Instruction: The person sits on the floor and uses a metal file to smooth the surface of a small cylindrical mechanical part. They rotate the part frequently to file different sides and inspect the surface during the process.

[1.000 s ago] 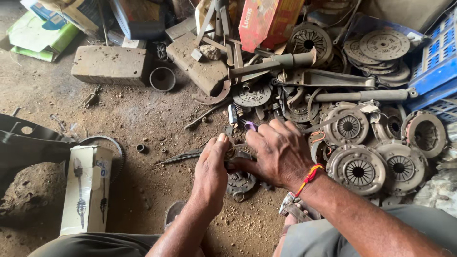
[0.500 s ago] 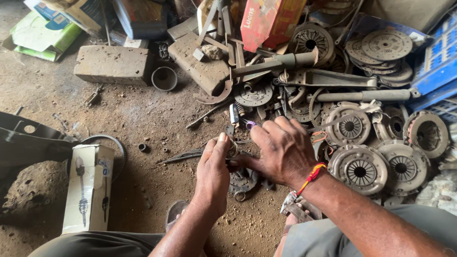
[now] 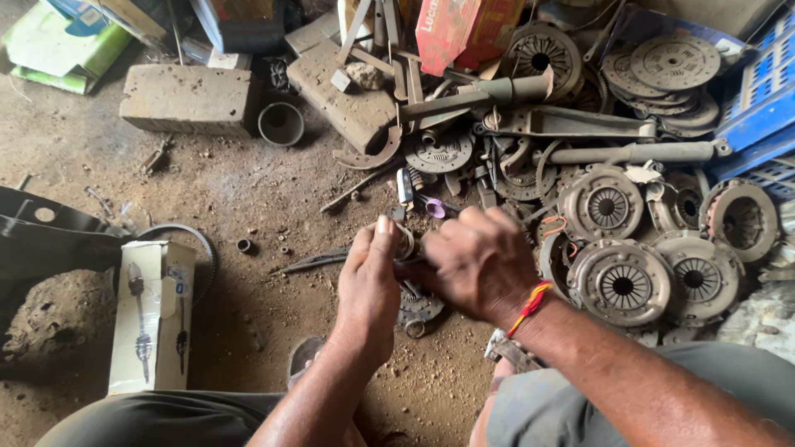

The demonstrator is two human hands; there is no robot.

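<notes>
Both hands meet just left of the clutch plate pile (image 3: 621,281). The left hand (image 3: 370,285) and right hand (image 3: 480,261) grip a small metal part (image 3: 406,244) between them

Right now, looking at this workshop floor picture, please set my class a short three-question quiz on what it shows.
1. True or false: both hands meet on one small metal part.
2. Which lies left of the left hand? A) white carton B) blue crate C) red box
3. Fill in: the right hand has a red and yellow ______ at the wrist.

Key:
1. True: left fingers touch the small metal part and the right hand closes a grip beside it; the exact hold is hidden.
2. A, the white carton. The blue crate is far right, the red box at the top.
3. thread.
</notes>
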